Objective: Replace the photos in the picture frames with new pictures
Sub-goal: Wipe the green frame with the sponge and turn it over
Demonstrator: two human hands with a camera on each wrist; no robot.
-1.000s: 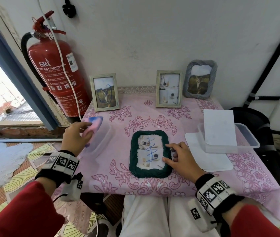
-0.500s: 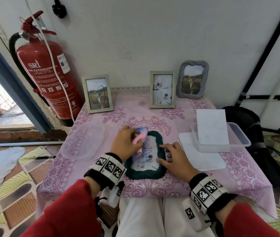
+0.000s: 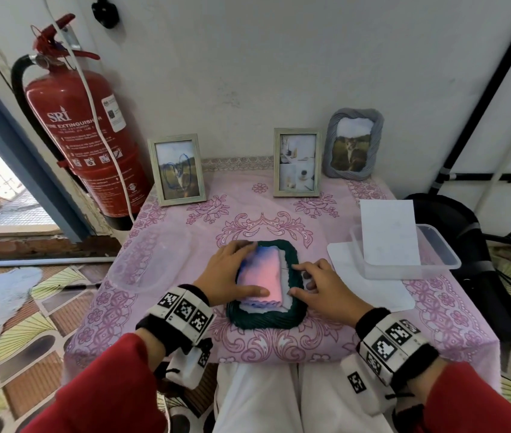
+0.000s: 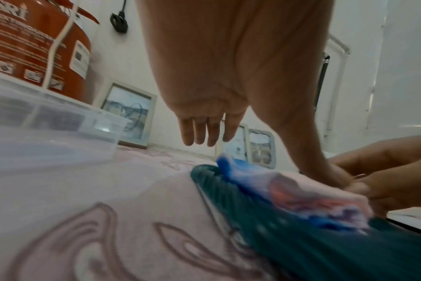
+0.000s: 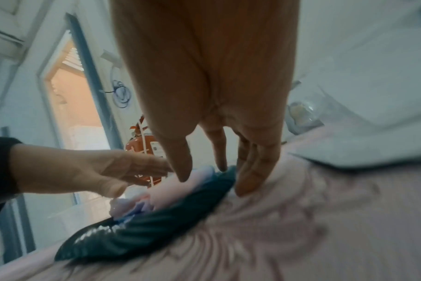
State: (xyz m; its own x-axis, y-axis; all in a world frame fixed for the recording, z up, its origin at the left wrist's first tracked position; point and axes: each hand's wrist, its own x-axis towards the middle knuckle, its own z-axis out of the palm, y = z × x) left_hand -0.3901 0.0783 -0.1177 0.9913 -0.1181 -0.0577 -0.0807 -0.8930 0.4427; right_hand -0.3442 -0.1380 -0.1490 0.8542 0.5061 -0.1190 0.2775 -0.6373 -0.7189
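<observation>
- A dark green frame (image 3: pixel 265 320) lies flat near the front edge of the counter (image 3: pixel 279 348), which is covered in a pink floral cloth.
- A folded pink-and-blue cloth (image 3: pixel 262 276) lies over the frame's opening and hides most of the picture inside it.
- The left hand (image 3: pixel 227 273) rests on the cloth's left side, fingers straight along its far edge and thumb stretched along its near edge; the fingers are not curled round it.
- The right hand (image 3: pixel 323 290) rests on the frame's right rim, fingers relaxed and slightly bent, fingertips touching the rim beside the cloth; it holds nothing.
- Three more frames stand upright along the wall: a pale wooden frame on the left (image 3: pixel 178 168), a second pale frame (image 3: pixel 298 162) near the middle and a grey rounded frame (image 3: pixel 353 144) just beside it on the right.
- A clear plastic box (image 3: pixel 441 260) sits to the right of the green frame with a white sheet (image 3: pixel 388 232) lying across it; another white sheet (image 3: pixel 372 289) lies under it.
- A second clear box (image 3: pixel 141 260) sits at the counter's left side.
- A red fire extinguisher (image 3: pixel 82 129) stands against the wall on the left.
</observation>
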